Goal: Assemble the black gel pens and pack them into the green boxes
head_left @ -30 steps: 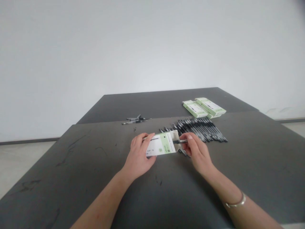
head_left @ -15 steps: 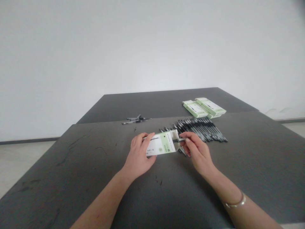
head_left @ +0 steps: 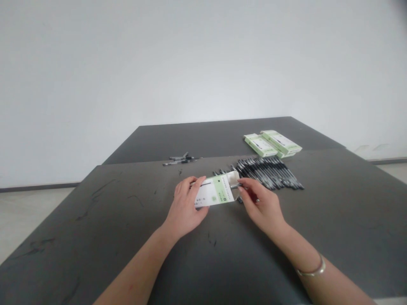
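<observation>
A small white and green pen box [head_left: 216,191] lies in the grip of my left hand [head_left: 185,203], its open end with raised flaps facing right. At that opening my right hand [head_left: 262,205] pinches a pen [head_left: 235,185], which is partly inside the box. My fingers hide the pen's outer end. Just behind the box and my right hand, a row of black and clear pens [head_left: 270,171] lies side by side on the dark table. The box covers part of the row's left end.
Several loose pens [head_left: 182,159] lie in a small heap farther back on the left. At the back right are white and green pen boxes [head_left: 281,142], some stacked. The dark table [head_left: 121,228] has a seam across it, and a pale wall [head_left: 203,63] stands behind.
My right fingers have moved left, up to the box opening, and the pen has slid deeper into the box. My left hand and the box have hardly moved.
</observation>
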### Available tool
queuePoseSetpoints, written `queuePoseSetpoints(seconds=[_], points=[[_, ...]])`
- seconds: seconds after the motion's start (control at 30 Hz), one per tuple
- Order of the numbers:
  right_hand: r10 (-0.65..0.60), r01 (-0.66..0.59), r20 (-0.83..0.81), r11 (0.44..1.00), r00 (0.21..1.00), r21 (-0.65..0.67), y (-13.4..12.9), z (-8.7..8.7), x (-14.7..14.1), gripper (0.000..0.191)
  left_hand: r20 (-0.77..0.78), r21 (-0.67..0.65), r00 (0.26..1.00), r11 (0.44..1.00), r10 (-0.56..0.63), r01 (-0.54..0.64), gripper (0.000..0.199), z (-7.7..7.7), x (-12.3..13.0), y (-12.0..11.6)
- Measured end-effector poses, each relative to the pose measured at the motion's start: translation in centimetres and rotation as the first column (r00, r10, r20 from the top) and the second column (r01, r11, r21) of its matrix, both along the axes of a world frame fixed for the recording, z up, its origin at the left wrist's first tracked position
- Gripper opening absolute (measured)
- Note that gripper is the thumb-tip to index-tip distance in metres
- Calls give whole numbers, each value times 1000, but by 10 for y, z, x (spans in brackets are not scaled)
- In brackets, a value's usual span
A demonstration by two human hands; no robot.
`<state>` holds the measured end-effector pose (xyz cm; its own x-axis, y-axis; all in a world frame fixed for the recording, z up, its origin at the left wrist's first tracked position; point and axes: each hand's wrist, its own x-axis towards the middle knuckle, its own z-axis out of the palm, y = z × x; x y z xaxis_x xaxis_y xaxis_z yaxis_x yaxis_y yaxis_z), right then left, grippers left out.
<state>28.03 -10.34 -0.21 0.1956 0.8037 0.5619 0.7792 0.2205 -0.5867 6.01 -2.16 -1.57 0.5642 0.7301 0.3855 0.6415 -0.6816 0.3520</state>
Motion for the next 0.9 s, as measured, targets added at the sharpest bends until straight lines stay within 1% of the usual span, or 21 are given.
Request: queuePoseSetpoints(seconds=[0.13,0.27,0.47,0.57,0.67,0.77,0.83,0.9], points=[[44,-45,40,998,998,36,3,-3,2,19,0,-2,1000,1000,-1,1,71,0,0,0],[88,-90,45,995,995,35,5,-4,2,21,6,-1,1000,1000,-3,3,72,1,1,0],[82,-82,25,997,996,12,5,-3,2,22,14,12,1000,1000,-7,6,72,-1,0,1],[90,-91,14,995,996,31,3,-1,0,22,12,10,1000,1000,-6,6,72,-1,0,1],[37,-34,-33,997,999,68,-1,1,0,19,20,0,1000,1000,-4,4,72,-1,0,1],[-73,85,-186,995,980,58,-2,0,4,16,32,-18,999,999,27,-26,71,0,0,0],[-119,129,-261,991,958,22,0,-2,9,17,49,-30,997,997,67,-65,71,0,0,1],[-124,119,-222,992,967,-34,5,-5,14,17,73,-41,992,994,101,-98,71,-1,0,2]])
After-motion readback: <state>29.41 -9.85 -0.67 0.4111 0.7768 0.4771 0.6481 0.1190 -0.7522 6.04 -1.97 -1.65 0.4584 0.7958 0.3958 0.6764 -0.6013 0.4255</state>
